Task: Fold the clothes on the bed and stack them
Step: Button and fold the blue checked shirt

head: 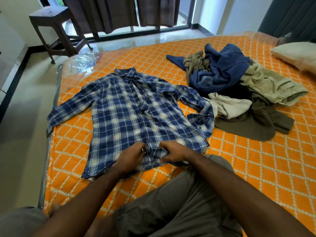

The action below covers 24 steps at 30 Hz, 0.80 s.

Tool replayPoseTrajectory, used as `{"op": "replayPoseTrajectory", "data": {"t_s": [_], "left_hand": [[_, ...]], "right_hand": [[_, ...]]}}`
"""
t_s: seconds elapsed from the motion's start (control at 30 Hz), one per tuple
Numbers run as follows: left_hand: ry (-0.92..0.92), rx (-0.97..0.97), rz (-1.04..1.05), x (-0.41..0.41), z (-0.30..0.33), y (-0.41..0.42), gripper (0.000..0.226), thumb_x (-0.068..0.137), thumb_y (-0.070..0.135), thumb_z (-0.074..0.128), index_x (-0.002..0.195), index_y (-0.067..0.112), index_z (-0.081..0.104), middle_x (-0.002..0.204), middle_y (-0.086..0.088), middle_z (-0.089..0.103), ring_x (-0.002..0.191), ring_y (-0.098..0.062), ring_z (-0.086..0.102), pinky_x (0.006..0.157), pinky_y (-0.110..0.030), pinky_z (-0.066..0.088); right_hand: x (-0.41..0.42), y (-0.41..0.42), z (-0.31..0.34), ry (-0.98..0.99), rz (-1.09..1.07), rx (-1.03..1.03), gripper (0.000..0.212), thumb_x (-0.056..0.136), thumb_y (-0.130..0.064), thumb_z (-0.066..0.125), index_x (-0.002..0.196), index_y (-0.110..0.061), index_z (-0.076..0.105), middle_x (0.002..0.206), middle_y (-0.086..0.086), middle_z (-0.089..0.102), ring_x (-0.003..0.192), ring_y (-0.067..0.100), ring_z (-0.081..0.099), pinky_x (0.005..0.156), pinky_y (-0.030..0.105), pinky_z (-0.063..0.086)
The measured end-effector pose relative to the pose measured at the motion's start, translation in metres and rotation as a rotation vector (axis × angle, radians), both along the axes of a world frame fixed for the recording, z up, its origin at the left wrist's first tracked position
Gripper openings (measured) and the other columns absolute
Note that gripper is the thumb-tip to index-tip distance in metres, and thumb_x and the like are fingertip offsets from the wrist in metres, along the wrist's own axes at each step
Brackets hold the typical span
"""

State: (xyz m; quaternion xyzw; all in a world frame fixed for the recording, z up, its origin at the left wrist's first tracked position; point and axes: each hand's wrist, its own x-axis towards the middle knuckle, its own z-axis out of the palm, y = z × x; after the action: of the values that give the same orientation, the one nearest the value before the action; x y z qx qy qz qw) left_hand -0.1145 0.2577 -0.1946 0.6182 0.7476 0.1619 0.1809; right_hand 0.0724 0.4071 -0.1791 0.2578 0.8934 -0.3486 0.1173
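The blue-and-white plaid cotton shirt (130,115) looks soft and matt, a little faded, with small dull buttons down its front. The orange lattice-print quilted bed cover (256,159) lies under a clear glossy plastic sheet (82,63) (it catches the light at the far corner). The heap of crumpled clothes (239,88) mixes fleecy navy, matt khaki and cream cloth. The dark wooden stool (54,29) has a dull finish; the pale tiled floor (25,103) shines like polished stone.
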Motion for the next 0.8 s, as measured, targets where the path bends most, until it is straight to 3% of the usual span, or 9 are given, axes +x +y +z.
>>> {"op": "replayPoseTrajectory", "data": {"t_s": [0.13, 0.23, 0.3, 0.47, 0.67, 0.73, 0.8], "left_hand": [[0.017, -0.042, -0.095, 0.002, 0.007, -0.006, 0.013, 0.099, 0.042, 0.054, 0.105, 0.031, 0.051, 0.097, 0.013, 0.057, 0.081, -0.003, 0.056, 0.072, -0.029, 0.053], [0.153, -0.108, -0.265, 0.004, 0.010, -0.015, 0.027, 0.093, 0.053, 0.055, 0.110, 0.032, 0.049, 0.100, 0.014, 0.057, 0.084, -0.004, 0.055, 0.070, -0.025, 0.051], [0.205, -0.088, -0.296, 0.006, 0.007, -0.019, 0.024, 0.095, 0.047, 0.053, 0.111, 0.031, 0.047, 0.099, 0.012, 0.056, 0.083, -0.007, 0.055, 0.065, -0.023, 0.050], [0.176, -0.010, -0.271, 0.007, 0.006, -0.018, 0.016, 0.099, 0.033, 0.051, 0.111, 0.027, 0.044, 0.088, 0.012, 0.052, 0.071, -0.006, 0.051, 0.053, -0.015, 0.033], [0.127, -0.059, -0.285, 0.002, 0.004, -0.021, 0.011, 0.098, 0.040, 0.050, 0.106, 0.033, 0.050, 0.094, 0.013, 0.060, 0.080, -0.004, 0.055, 0.062, -0.016, 0.037], [0.134, -0.058, -0.258, 0.002, 0.003, -0.022, 0.014, 0.099, 0.042, 0.051, 0.105, 0.031, 0.055, 0.094, 0.011, 0.063, 0.081, -0.004, 0.056, 0.066, -0.019, 0.044], [0.146, -0.061, -0.253, 0.004, 0.002, -0.024, 0.017, 0.097, 0.043, 0.051, 0.103, 0.028, 0.058, 0.090, 0.010, 0.063, 0.078, -0.006, 0.057, 0.067, -0.022, 0.049]], "right_hand": [[0.000, -0.002, -0.002, 0.031, 0.009, 0.011, 0.030, 0.088, -0.018, 0.072, 0.115, -0.021, 0.060, 0.105, -0.002, 0.060, 0.092, 0.017, 0.059, 0.077, 0.038, 0.052], [0.001, -0.005, 0.000, 0.020, 0.078, -0.026, 0.025, 0.087, -0.017, 0.074, 0.110, -0.019, 0.063, 0.098, -0.008, 0.057, 0.085, 0.008, 0.055, 0.070, 0.022, 0.045], [0.001, -0.009, 0.000, 0.022, 0.105, -0.024, 0.024, 0.086, -0.018, 0.075, 0.107, -0.019, 0.064, 0.095, -0.011, 0.056, 0.081, 0.002, 0.052, 0.067, 0.018, 0.041], [0.002, -0.016, 0.000, -0.001, 0.110, 0.018, 0.029, 0.083, -0.020, 0.078, 0.105, -0.020, 0.060, 0.096, -0.006, 0.059, 0.085, 0.013, 0.058, 0.072, 0.032, 0.052], [0.002, -0.026, 0.003, -0.060, 0.121, 0.068, 0.050, 0.072, -0.058, 0.081, 0.101, -0.029, 0.052, 0.093, -0.010, 0.059, 0.081, 0.010, 0.056, 0.060, 0.027, 0.040], [0.001, -0.032, 0.004, -0.058, 0.189, 0.167, 0.043, 0.075, -0.049, 0.080, 0.099, -0.030, 0.050, 0.093, -0.010, 0.056, 0.083, 0.011, 0.053, 0.059, 0.026, 0.035], [0.000, -0.036, 0.003, -0.015, 0.214, 0.202, 0.031, 0.080, -0.028, 0.075, 0.099, -0.030, 0.051, 0.093, -0.011, 0.054, 0.085, 0.012, 0.052, 0.058, 0.024, 0.032]]}}
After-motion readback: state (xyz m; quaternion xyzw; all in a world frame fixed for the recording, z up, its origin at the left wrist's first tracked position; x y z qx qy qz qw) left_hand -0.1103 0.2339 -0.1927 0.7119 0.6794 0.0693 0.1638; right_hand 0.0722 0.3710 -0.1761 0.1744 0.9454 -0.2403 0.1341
